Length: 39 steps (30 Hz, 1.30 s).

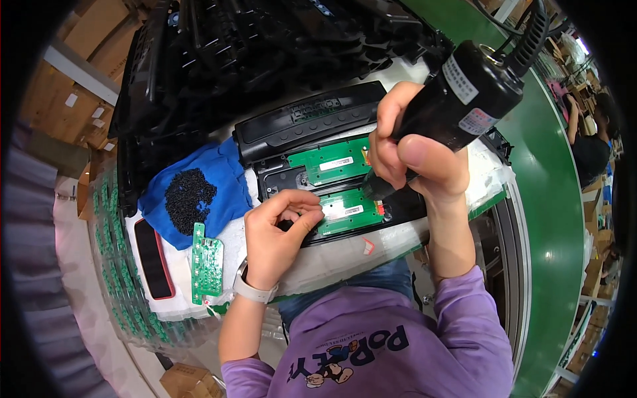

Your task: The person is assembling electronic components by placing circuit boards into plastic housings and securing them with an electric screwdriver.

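Note:
My right hand is wrapped round a black electric screwdriver, a cable leaving its upper end. The tool slants down over a lower green circuit board; whether its tip touches a screw I cannot tell. At that board's left end is my left hand, thumb and forefinger pinched close together. What they hold, if anything, is too small to make out. The board sits in a black plastic housing, and an upper green circuit board of similar shape lies just beyond it.
A black panel stands behind the boards, with stacked black housings farther back. Left are a blue cloth bearing a heap of small black screws, a red-edged phone and a loose green board. Bagged boards lie beyond.

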Each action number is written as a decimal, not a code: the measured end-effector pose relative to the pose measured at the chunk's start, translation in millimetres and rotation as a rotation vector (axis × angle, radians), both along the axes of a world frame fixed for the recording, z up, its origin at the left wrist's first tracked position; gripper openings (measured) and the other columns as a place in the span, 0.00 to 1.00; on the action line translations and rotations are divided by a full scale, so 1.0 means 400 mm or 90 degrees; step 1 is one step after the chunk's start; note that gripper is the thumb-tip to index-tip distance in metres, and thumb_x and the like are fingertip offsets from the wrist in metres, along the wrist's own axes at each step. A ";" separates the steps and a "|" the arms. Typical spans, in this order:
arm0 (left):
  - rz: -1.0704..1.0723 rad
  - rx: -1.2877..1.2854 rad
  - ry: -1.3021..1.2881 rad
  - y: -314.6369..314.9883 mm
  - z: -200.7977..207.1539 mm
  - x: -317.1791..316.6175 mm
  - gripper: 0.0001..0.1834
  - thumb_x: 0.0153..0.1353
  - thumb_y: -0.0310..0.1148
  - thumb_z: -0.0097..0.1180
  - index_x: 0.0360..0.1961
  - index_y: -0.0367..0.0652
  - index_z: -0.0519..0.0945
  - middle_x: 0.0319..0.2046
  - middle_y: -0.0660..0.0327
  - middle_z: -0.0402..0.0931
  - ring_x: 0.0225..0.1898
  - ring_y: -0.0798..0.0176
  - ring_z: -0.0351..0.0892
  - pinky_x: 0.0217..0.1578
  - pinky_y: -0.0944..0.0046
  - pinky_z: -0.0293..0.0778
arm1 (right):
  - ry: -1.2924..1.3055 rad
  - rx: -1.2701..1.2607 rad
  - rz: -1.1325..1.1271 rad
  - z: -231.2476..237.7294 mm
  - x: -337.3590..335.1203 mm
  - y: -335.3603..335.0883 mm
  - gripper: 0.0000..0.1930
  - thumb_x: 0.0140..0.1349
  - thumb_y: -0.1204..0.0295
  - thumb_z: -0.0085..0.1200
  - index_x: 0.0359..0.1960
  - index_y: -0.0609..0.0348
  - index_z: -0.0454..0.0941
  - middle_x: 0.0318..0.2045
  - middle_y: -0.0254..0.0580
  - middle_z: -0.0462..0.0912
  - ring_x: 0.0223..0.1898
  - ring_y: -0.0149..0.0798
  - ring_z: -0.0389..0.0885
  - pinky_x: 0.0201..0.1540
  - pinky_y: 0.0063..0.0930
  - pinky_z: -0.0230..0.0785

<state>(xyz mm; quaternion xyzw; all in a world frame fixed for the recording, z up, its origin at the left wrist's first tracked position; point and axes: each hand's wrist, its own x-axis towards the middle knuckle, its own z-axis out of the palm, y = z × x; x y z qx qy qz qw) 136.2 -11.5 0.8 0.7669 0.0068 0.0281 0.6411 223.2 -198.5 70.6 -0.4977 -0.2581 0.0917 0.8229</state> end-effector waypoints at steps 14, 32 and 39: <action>-0.028 -0.033 0.038 -0.008 -0.014 0.001 0.05 0.59 0.25 0.53 0.34 0.34 0.79 0.23 0.62 0.78 0.24 0.74 0.76 0.27 0.75 0.72 | -0.079 -0.092 -0.023 -0.007 -0.015 0.039 0.14 0.46 0.72 0.60 0.26 0.64 0.66 0.13 0.36 0.69 0.12 0.25 0.66 0.14 0.17 0.58; -0.024 -0.192 0.064 0.009 0.021 0.001 0.05 0.56 0.25 0.57 0.34 0.34 0.77 0.25 0.60 0.78 0.23 0.73 0.76 0.26 0.76 0.70 | -0.127 0.328 0.151 -0.026 0.029 -0.010 0.17 0.59 0.59 0.47 0.40 0.62 0.67 0.15 0.33 0.68 0.12 0.30 0.65 0.21 0.27 0.62; -0.031 -0.228 0.035 0.010 0.009 0.000 0.06 0.52 0.22 0.60 0.32 0.34 0.76 0.25 0.59 0.79 0.25 0.70 0.78 0.30 0.75 0.73 | -0.090 0.374 0.132 -0.035 0.016 0.005 0.19 0.60 0.55 0.45 0.40 0.59 0.67 0.18 0.32 0.70 0.14 0.29 0.66 0.26 0.29 0.63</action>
